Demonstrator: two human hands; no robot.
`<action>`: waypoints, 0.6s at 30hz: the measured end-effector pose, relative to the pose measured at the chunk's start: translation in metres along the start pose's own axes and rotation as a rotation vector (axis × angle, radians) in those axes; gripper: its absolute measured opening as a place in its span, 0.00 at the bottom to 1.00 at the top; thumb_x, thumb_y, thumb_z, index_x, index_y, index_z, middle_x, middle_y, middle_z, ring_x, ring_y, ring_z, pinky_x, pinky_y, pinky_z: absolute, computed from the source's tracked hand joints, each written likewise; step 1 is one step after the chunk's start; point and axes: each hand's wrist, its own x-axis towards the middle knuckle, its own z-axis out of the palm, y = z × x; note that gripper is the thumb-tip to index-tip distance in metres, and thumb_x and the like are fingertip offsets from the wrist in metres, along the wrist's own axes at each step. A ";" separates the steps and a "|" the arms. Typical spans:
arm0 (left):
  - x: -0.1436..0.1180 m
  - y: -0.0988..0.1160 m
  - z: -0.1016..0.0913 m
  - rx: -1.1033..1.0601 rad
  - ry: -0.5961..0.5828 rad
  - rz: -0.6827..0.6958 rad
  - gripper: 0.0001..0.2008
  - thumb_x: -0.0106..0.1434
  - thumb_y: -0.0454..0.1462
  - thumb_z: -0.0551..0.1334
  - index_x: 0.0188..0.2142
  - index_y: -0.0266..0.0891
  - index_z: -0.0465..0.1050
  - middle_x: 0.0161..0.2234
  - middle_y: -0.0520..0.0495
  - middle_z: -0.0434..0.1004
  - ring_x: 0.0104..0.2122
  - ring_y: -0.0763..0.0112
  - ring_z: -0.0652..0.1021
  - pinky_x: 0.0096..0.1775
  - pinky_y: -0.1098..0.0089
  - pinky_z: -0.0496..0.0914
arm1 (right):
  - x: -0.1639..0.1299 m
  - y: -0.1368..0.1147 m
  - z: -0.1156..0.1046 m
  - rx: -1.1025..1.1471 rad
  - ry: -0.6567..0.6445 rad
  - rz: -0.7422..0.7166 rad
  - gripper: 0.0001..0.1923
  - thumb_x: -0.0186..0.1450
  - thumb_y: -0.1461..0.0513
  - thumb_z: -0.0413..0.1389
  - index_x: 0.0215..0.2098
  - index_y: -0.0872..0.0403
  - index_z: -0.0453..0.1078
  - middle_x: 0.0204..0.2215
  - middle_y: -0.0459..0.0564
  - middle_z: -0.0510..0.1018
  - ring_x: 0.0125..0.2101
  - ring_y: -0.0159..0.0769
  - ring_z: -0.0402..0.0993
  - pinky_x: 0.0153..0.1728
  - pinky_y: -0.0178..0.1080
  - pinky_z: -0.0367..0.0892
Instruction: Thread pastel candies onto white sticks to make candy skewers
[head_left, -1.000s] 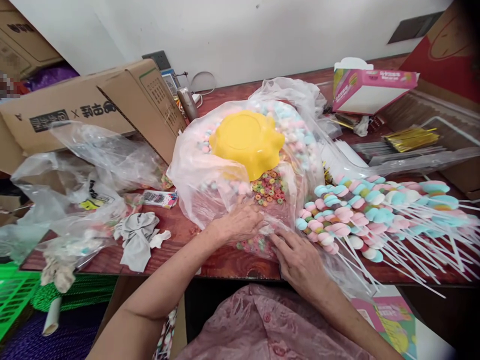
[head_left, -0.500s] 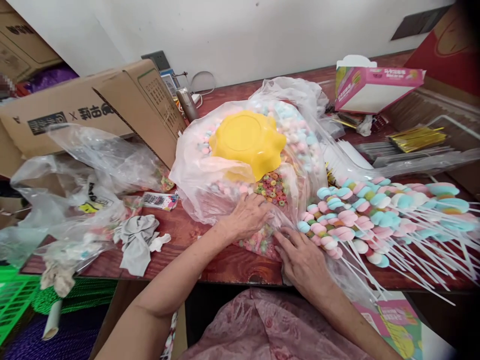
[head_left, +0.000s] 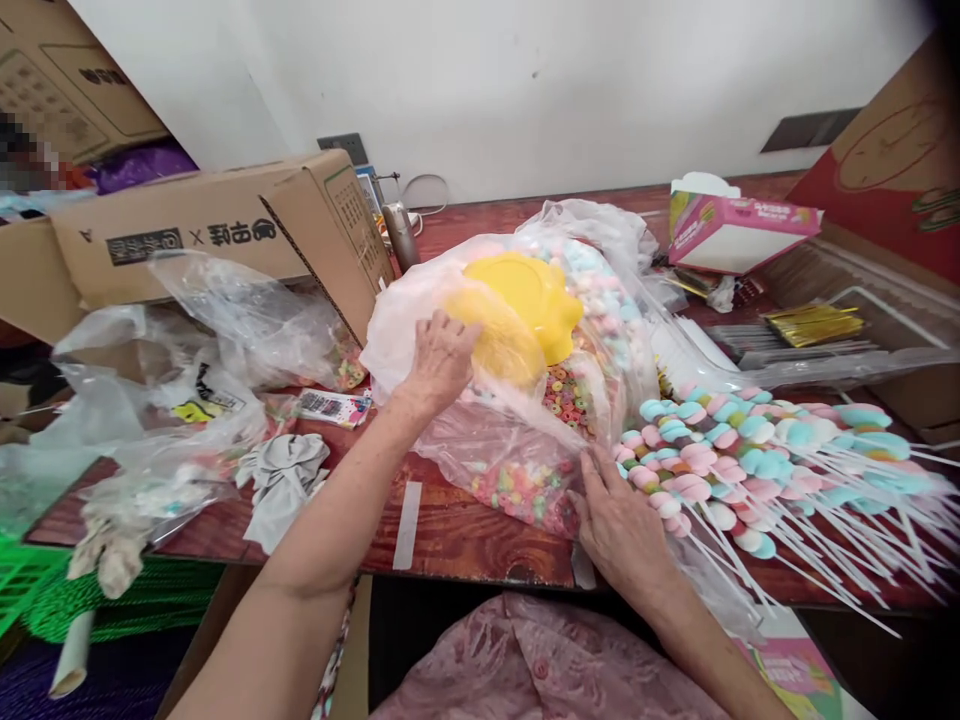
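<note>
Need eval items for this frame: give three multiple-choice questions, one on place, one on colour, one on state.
1. Where is the left hand?
A. on the clear bag beside the bowl
B. on the cardboard box
C. on the pink carton

2. What colour is the bowl in the bag?
A. green
B. yellow
C. red

3. How do the candy skewers lie?
A. upright in a cup
B. boxed
C. flat in a pile

A: the left hand presses the clear bag.
B: the bowl is yellow.
C: the candy skewers lie on the table, by the right hand.
</note>
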 end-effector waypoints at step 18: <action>-0.025 0.085 0.079 -0.643 -0.211 0.028 0.08 0.55 0.28 0.61 0.33 0.34 0.79 0.34 0.41 0.79 0.39 0.59 0.78 0.47 0.61 0.73 | 0.021 0.020 -0.072 0.152 0.005 0.002 0.36 0.70 0.64 0.45 0.73 0.47 0.38 0.63 0.59 0.66 0.47 0.49 0.78 0.32 0.44 0.77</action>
